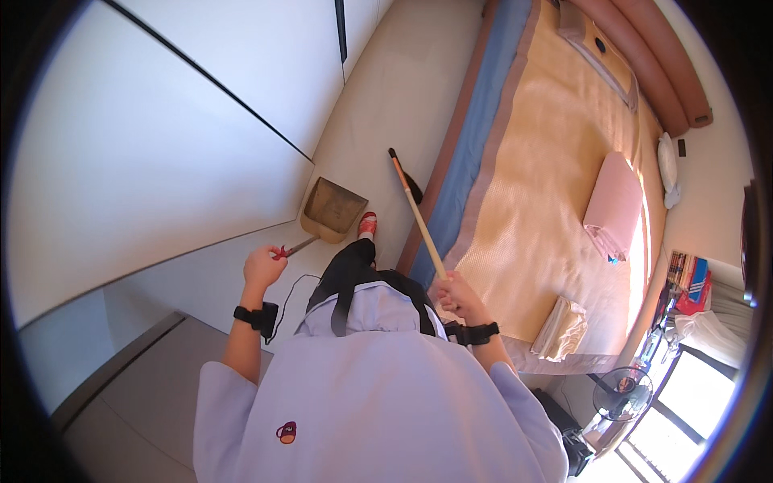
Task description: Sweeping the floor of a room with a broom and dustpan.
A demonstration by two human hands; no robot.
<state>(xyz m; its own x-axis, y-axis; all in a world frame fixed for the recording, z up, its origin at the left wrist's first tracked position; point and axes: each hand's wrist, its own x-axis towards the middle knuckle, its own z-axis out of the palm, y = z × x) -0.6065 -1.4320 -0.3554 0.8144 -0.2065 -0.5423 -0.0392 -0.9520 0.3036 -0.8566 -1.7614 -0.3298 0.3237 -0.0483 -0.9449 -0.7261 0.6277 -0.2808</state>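
Note:
My left hand (pixel 263 265) grips the upper end of a dustpan's handle, where a piece of red material shows at the fingers. The dustpan (pixel 334 208) rests on the floor beside the white cabinet, its wide mouth turned away from me. In my right hand (pixel 462 294) is the pale shaft of a broom (pixel 426 232), slanting forward and left. Dark bristles (pixel 413 188) show low against the bed's side, partly hidden behind the shaft. A red shoe (pixel 367 224) of mine stands between the two tools.
On the right runs a bed (pixel 531 199) with a woven mat, a rolled pink quilt (pixel 615 202) and folded cloth (pixel 560 329). White cabinet doors (pixel 169 151) line the left. A dark cable (pixel 296 284) hangs near my left wrist. An electric fan (pixel 623 392) stands by the window.

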